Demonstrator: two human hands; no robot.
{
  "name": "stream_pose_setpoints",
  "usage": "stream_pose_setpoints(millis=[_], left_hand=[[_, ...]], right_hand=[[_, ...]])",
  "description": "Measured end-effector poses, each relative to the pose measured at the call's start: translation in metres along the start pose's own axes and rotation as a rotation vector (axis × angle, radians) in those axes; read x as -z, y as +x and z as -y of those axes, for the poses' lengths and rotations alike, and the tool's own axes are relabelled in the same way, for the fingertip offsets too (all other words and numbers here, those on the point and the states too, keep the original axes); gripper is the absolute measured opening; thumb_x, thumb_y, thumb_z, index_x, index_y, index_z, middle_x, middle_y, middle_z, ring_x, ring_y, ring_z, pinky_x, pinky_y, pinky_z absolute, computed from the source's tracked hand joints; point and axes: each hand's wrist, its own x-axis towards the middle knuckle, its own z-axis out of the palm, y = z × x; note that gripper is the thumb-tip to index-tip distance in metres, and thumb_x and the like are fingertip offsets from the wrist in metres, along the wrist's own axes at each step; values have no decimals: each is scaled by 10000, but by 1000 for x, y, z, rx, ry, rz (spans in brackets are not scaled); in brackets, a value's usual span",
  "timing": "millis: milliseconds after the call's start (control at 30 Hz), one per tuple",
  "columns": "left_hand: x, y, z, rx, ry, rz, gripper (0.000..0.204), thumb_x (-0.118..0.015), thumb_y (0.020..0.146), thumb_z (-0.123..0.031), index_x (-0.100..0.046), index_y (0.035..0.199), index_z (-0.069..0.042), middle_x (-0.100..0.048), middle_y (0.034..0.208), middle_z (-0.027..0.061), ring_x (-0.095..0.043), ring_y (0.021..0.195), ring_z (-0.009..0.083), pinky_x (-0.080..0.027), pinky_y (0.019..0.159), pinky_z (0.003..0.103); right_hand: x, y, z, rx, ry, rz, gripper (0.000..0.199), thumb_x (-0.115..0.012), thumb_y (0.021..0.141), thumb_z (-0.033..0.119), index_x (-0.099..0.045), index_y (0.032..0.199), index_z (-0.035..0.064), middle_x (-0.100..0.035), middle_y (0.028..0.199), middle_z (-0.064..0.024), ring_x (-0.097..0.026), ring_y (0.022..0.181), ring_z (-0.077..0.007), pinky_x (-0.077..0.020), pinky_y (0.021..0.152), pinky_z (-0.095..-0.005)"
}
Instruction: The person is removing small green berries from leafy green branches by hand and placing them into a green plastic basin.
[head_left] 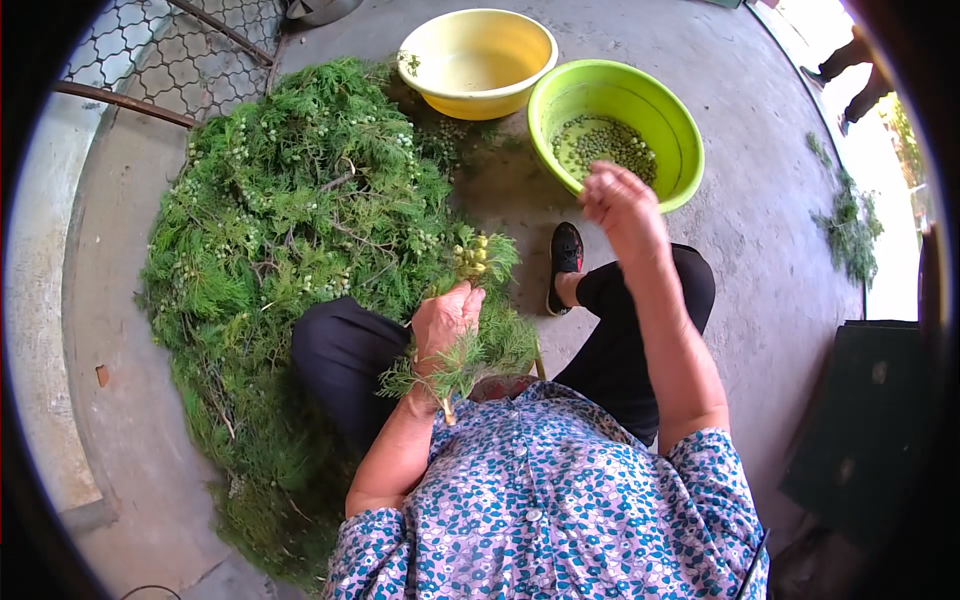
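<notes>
My left hand [445, 325] is closed around a leafy evergreen sprig [455, 370] in front of my lap. A cluster of yellow-green cones [474, 256] sticks up past its fingers, and the cut stem points back toward my shirt. My right hand [622, 200] is raised over the near rim of a lime-green basin [682, 150], fingers curled and a little blurred; whatever they hold is hidden. Small greenish cones [605, 140] cover part of that basin's bottom.
A big heap of cut evergreen branches [280, 220] lies to my left, against my knee. Beyond it stands a yellow basin [480, 50] with a bit of greenery on its rim. Loose sprigs [850, 230] lie at the right, near a dark box [860, 430]. Another person's legs [858, 75] show at the doorway.
</notes>
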Motion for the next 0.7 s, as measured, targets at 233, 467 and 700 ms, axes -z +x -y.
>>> stream_pose_setpoints(millis=[233, 467, 700], left_hand=[[-1, -2, -5, -161, 350, -57, 191, -545, 811, -232, -544, 691, -83, -565, 577, 142, -573, 544, 344, -420, 466, 417], [0, -4, -4, -124, 358, -49, 161, -564, 802, -253, -578, 733, -108, -576, 599, 136, -579, 574, 341, -431, 490, 425], [11, -3, -16, 60, -117, 41, 318, -565, 843, -346, -564, 693, -65, -463, 527, 129, -457, 478, 306, -362, 473, 371]], right_hand=[[-49, -70, -50, 446, -790, 240, 240, -693, 715, 71, -622, 941, 34, -574, 791, -57, -571, 685, -151, -467, 597, -253], [-52, -74, -76, 577, -1046, 333, 416, -736, 605, 32, -598, 996, 36, -530, 900, -104, -556, 804, -254, -472, 648, -295], [-42, -71, -85, 392, -798, 131, 350, -703, 659, -19, -590, 985, 39, -551, 866, -68, -578, 725, -162, -485, 641, -251]])
